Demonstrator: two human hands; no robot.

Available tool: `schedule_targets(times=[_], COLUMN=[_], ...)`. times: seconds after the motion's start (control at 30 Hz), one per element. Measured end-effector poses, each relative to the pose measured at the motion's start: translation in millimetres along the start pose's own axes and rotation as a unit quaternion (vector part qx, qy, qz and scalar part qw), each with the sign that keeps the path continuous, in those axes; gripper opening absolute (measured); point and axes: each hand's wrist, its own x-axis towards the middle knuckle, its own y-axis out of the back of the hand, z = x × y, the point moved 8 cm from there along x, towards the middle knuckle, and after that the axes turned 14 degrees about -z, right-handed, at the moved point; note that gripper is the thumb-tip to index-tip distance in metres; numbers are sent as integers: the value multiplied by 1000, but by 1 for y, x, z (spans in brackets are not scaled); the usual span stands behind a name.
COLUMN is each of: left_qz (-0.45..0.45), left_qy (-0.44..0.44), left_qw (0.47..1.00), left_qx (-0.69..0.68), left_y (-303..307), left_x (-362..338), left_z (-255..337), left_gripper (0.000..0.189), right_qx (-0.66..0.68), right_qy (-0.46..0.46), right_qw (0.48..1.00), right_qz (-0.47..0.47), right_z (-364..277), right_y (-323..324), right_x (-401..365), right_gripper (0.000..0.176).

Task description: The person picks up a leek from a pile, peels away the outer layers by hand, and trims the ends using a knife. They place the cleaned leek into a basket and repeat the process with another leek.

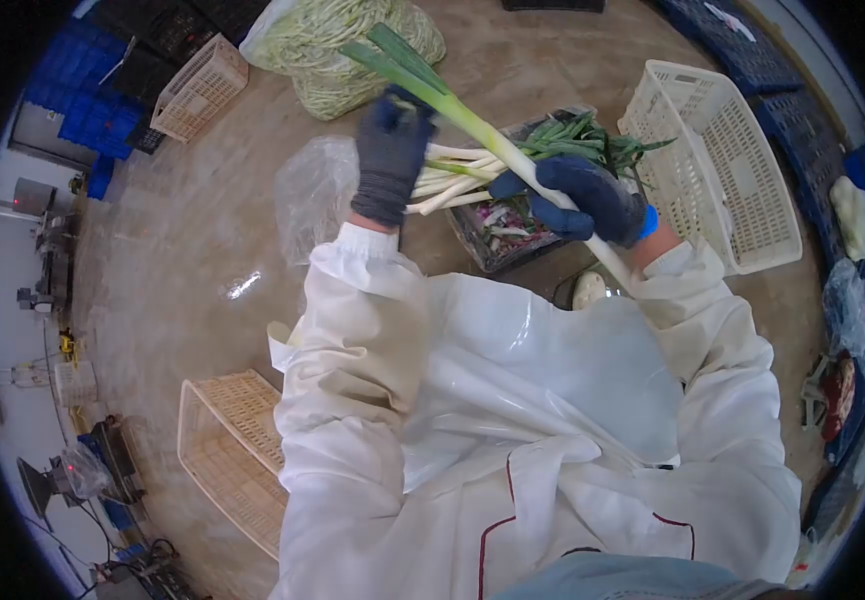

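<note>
A long leek [487,133] with a white stem and green top slants across the view in front of me. My right hand [597,195], in a dark glove, is closed around its white stem. My left hand [390,150], gloved too, has curled fingers against the green part; the fingertips are partly hidden. Below the hands, a dark crate [492,258] holds more leeks [452,185], their white ends sticking out to the left and green leaves to the right. Purplish and white trimmings [514,225] lie in this crate.
A cream crate [752,190] stands at the right, another crate [232,450] at the lower left. A clear plastic bag [317,185] and a large sack of pale green vegetables [342,55] rest on the wet floor [182,250]. Blue pallets [797,130] line the right wall.
</note>
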Motion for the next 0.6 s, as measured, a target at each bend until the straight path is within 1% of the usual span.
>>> schedule_targets(times=[0.03, 0.1, 0.13, 0.17, 0.2, 0.23, 0.3, 0.33, 0.37, 0.4, 0.47, 0.5, 0.53, 0.57, 0.6], left_qz=[26, -30, -99, -165, -185, -194, -138, -125, -110, -93, -58, -40, -10, 20, 49], left_qy=[11, 27, 5, -20, 123, 99, -5, 31, 66, 101, 110, 115, 144, 172, 199], left_qw=[986, 999, 984, 944, 922, 927, 932, 963, 982, 990, 991, 991, 989, 985, 977], left_qx=[165, 7, 148, 286, 318, 306, 335, 238, 138, 36, 49, 55, 20, -15, -51], left_y=[17, 31, 17, 0, -4, -13, -17, -15, -13, -14, -19, -20, -19, -18, -16], left_x=[7, 13, 14, 13, 4, 0, 2, 2, 3, 2, 1, 1, -1, -4, -7], left_z=[8, -18, -18, -22, -47, -46, -24, -24, -25, -21, -8, -5, -7, -11, -16], left_gripper=[18, 26, 33, 41, 52, 55, 47, 43, 40, 38, 37, 38, 38, 38, 38], right_qx=[-14, -46, -75, -82, -89, -95, -103, -117, -132, -155, -201, -354, -497, -624, -642], right_qy=[-6, -21, 1, 5, 8, 10, 6, 7, 9, 2, -13, 34, 81, 126, 103], right_qw=[1000, 996, 995, 993, 991, 988, 985, 982, 979, 972, 955, 902, 824, 722, 707], right_qz=[23, 68, 67, 86, 104, 121, 136, 145, 154, 176, 219, 243, 260, 269, 278], right_z=[0, -3, -11, -12, -10, -8, -6, -6, -7, -6, -1, -13, -22, -28, -28], right_y=[3, 11, 12, 19, 26, 33, 38, 39, 40, 44, 51, 48, 38, 24, 22], right_x=[-3, -9, -10, -11, -11, -12, -14, -14, -15, -16, -16, -18, -19, -21, -20], right_gripper=[43, 44, 41, 41, 40, 39, 35, 35, 34, 34, 35, 36, 37, 39, 44])
